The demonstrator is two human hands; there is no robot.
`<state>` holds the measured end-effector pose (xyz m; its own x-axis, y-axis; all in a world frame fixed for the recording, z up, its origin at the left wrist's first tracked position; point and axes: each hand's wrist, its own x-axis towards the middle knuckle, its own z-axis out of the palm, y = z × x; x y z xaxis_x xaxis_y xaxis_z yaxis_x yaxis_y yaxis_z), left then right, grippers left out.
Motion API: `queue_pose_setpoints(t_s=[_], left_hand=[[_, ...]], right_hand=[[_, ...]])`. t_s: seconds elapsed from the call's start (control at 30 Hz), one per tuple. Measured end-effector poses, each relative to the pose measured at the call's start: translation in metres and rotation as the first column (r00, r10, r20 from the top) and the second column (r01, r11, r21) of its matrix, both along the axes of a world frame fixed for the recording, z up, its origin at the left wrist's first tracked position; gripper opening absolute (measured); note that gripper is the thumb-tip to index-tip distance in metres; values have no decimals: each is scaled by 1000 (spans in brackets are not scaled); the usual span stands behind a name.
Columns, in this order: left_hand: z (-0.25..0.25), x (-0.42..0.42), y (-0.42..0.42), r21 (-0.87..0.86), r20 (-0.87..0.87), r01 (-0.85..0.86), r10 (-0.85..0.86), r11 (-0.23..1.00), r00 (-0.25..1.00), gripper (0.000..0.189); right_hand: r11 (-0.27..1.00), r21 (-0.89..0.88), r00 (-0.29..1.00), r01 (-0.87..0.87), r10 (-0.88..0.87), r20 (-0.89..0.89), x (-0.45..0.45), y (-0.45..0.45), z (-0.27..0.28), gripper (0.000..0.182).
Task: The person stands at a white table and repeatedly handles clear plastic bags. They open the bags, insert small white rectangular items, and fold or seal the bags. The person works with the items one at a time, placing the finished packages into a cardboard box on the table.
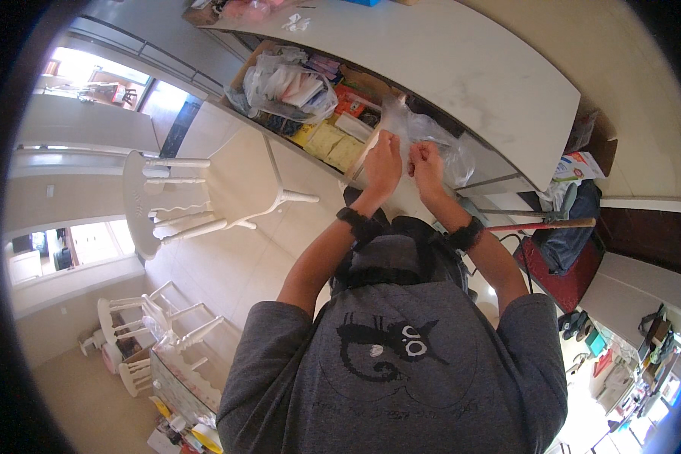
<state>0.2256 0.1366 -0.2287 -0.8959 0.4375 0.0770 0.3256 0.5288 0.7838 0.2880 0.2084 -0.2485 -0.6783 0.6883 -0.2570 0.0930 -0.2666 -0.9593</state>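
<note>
My left hand (384, 162) and my right hand (427, 167) are close together in front of a cabinet, fingers pinched on a clear plastic bag (397, 116). More thin clear plastic (459, 162) spreads out to the right, behind my right hand. Just left of my hands, an open drawer (362, 155) holds yellow-green packets (333, 144), an orange-red package (349, 102) and a transparent bag (261, 91) with white papers or packets inside. My fingers hide part of the plastic, and its contents, if any, cannot be made out.
Above the drawer runs a pale marble-look top (431, 62) with a crumpled tissue (296, 22). A white wooden chair (244, 170) stands left of the drawer. To the right are a red-and-wood stick (545, 225), a dark bag (573, 227) and a cardboard box (606, 142).
</note>
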Motion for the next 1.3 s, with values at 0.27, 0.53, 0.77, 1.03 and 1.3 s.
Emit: queue_pose_setpoints(t_s=[0.27,0.53,0.77,1.03,1.3], left_hand=[[-6,-7,0,84,24,-80,78,993,997,28],[-7,-13,-21,105,270,272,-290,957,918,28],[-2,-27,-42,468,321,282,-458,838,829,16],[48,-27,-54,554,520,149,-480,819,707,14],[72,-18,-72,500,511,223,-493,837,704,19]], right_hand=[[982,-183,996,46,-59,-66,4,6,-9,10],[922,-382,975,57,-133,-176,4,18,-11,9],[958,-271,968,92,-150,-202,6,46,-17,23],[339,923,960,-182,265,92,3,18,42,40],[137,982,977,-133,182,107,-23,25,28,17]])
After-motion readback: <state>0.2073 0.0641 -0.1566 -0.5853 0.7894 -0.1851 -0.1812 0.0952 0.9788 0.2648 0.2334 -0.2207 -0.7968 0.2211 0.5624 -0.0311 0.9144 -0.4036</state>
